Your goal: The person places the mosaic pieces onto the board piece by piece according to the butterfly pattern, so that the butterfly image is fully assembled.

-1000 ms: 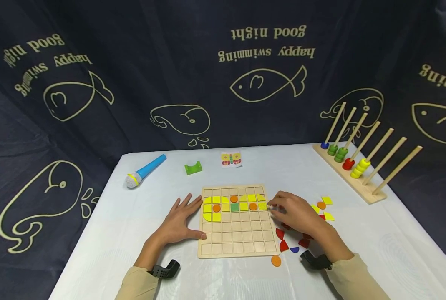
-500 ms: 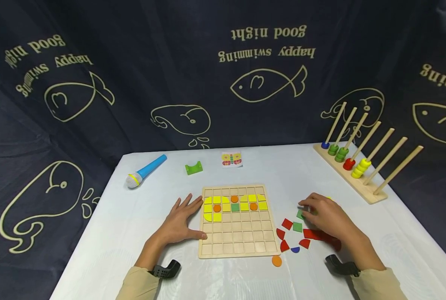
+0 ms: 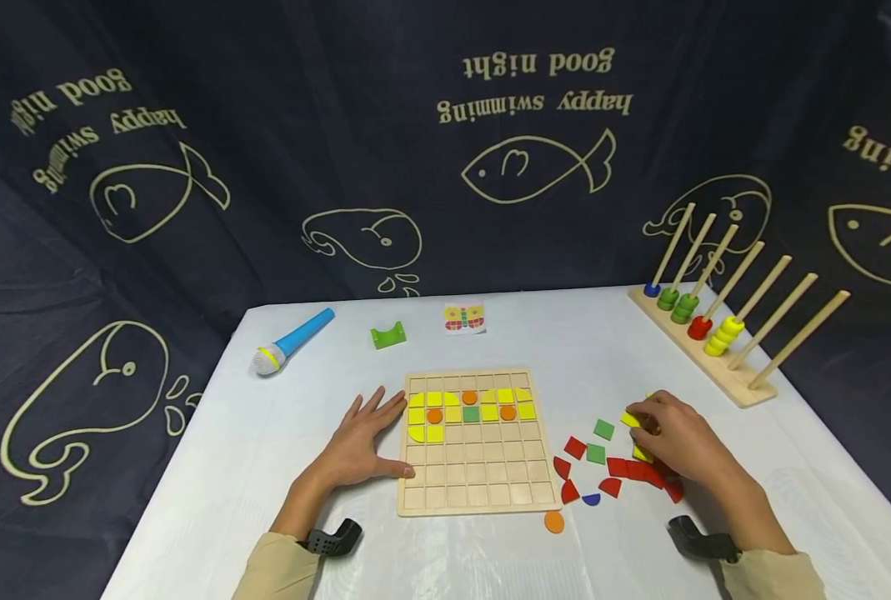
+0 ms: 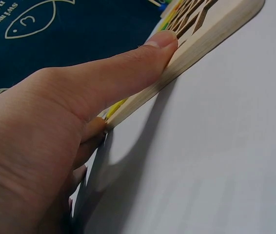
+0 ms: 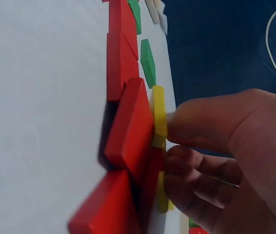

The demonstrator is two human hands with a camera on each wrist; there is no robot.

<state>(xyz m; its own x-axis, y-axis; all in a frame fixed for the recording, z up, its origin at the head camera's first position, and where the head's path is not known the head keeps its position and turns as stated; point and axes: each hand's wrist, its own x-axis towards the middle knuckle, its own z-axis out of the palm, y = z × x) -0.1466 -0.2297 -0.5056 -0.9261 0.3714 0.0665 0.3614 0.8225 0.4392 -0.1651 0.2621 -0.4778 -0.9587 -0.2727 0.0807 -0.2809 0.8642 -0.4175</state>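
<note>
The board (image 3: 477,473) lies between our hands: the left hand (image 3: 360,440), spread wide, touches its edge; the right hand (image 3: 681,437), well apart, touches yellow tiles (image 5: 159,111), fingers bent, and we cannot tell whether it grips one.

Dark navy cloth backdrop (image 3: 280,133), 8 round through 12 to 4 o'clock, some creases. Cream prints: fish (image 3: 535,169) and upside-down lettering (image 3: 516,107) at 1, whale (image 3: 88,408) near 9. White table (image 3: 565,342), center to 6.
</note>
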